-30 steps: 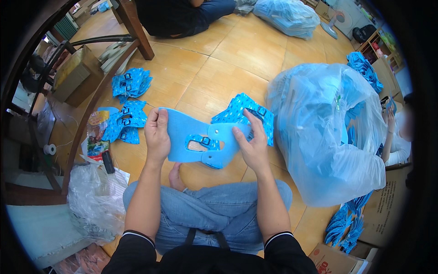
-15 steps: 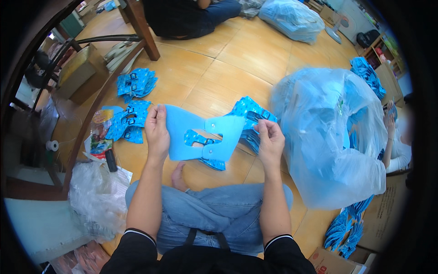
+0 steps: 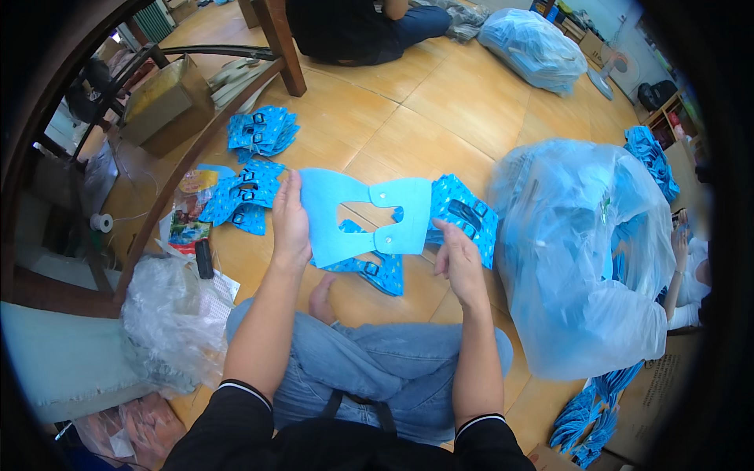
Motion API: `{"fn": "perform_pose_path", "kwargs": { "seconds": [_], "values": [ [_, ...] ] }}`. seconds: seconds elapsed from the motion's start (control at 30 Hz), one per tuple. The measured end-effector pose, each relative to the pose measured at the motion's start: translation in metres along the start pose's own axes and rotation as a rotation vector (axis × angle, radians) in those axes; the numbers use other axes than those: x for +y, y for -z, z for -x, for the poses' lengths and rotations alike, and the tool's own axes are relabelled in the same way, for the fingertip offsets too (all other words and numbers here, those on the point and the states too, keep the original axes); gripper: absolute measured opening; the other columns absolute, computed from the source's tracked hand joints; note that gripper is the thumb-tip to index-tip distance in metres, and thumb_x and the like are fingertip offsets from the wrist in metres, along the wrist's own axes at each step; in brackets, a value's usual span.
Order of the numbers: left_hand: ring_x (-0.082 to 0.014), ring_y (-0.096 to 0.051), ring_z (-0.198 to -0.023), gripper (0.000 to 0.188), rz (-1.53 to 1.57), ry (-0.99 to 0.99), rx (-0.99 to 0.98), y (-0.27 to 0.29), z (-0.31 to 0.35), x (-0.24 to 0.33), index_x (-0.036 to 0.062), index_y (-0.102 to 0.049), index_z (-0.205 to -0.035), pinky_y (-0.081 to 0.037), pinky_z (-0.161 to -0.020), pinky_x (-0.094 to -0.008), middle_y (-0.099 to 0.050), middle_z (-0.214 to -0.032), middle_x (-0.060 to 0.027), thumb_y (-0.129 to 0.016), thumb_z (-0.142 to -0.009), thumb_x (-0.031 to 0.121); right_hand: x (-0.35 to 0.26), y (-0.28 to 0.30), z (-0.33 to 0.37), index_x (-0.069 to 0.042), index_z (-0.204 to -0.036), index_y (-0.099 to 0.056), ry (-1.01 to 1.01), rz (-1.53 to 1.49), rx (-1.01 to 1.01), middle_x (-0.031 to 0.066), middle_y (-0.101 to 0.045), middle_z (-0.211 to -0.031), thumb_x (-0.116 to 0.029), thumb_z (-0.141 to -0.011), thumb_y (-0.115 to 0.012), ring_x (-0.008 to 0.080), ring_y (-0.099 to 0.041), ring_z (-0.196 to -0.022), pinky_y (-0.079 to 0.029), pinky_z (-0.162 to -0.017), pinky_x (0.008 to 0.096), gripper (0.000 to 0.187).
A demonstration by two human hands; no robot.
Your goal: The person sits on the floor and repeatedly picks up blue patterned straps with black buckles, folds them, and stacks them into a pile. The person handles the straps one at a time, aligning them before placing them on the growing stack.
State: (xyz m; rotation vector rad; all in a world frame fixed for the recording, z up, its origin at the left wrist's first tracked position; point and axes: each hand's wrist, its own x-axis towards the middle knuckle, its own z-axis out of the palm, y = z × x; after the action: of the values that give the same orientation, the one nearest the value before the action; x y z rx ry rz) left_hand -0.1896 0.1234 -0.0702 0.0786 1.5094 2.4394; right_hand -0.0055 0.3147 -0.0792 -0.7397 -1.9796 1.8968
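Panel (image 3: 324, 218) sits between left hand (image 3: 291, 228), clamped on it, and right hand (image 3: 460, 264), closure unclear.

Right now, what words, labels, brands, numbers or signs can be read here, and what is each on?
No text is clear enough to quote.
Brown carton, right edge: rows of print, too small.
Small carton, upper right: dark marks, too small.
White sheet, left: fine print, too small.
Colourful sheet, left: any wording too blurred.
Blue piece held up: no text visible.

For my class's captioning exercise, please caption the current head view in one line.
Left hand holding a blue cut-out piece, right hand near its edge.
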Motion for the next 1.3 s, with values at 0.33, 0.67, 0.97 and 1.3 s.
{"fn": "perform_pose_path", "kwargs": {
  "seconds": [0.33, 0.67, 0.97, 1.3],
  "values": [
    [-0.0214, -0.055, -0.113, 0.042, 0.128, 0.143, -0.231, -0.005, 0.008, -0.007, 0.0059, -0.057, -0.116, -0.043, -0.098, -0.0408, -0.061, -0.120, -0.0128, -0.040, -0.101, 0.041, -0.001, 0.006, 0.001, -0.005, -0.119, -0.055, -0.030, -0.612, -0.073, 0.0045, -0.064, -0.093, -0.012, -0.096, -0.052, 0.0107, -0.061, -0.087, -0.048, -0.072, 0.0252, 0.024],
    [-0.0200, -0.062, -0.104, 0.043, 0.126, 0.136, -0.284, -0.008, 0.007, -0.014, 0.0029, -0.052, -0.128, -0.051, -0.091, -0.0347, -0.061, -0.120, -0.0112, -0.055, -0.085, -0.005, 0.007, 0.008, -0.009, -0.004, -0.137, -0.043, 0.335, -0.293, 0.127, 0.0025, -0.056, -0.105, -0.007, -0.095, -0.057, 0.0023, -0.050, -0.078, -0.042, -0.066, 0.0182, 0.044],
    [-0.0151, -0.062, -0.098, 0.030, -0.268, 0.066, -0.287, -0.017, 0.012, -0.025, 0.0000, -0.056, -0.121, -0.052, -0.083, -0.0281, -0.064, -0.112, -0.0114, -0.059, -0.093, 0.012, 0.025, 0.056, -0.029, -0.003, -0.139, -0.043, 0.109, -0.247, 0.284, 0.0031, -0.059, -0.101, -0.008, -0.096, -0.053, 0.0074, -0.054, -0.088, -0.045, -0.078, 0.0235, 0.045],
    [-0.0106, -0.061, -0.090, 0.028, -0.396, 0.123, -0.266, -0.013, 0.018, -0.014, 0.0027, -0.060, -0.117, -0.049, -0.075, -0.0243, -0.067, -0.103, -0.0063, -0.059, -0.095, 0.020, 0.074, 0.068, -0.043, -0.007, -0.130, -0.054, 0.019, 0.838, 0.662, 0.0177, -0.057, -0.122, -0.015, -0.089, -0.057, 0.0359, -0.054, -0.114, -0.042, -0.096, 0.0446, 0.042]
  ]
}}
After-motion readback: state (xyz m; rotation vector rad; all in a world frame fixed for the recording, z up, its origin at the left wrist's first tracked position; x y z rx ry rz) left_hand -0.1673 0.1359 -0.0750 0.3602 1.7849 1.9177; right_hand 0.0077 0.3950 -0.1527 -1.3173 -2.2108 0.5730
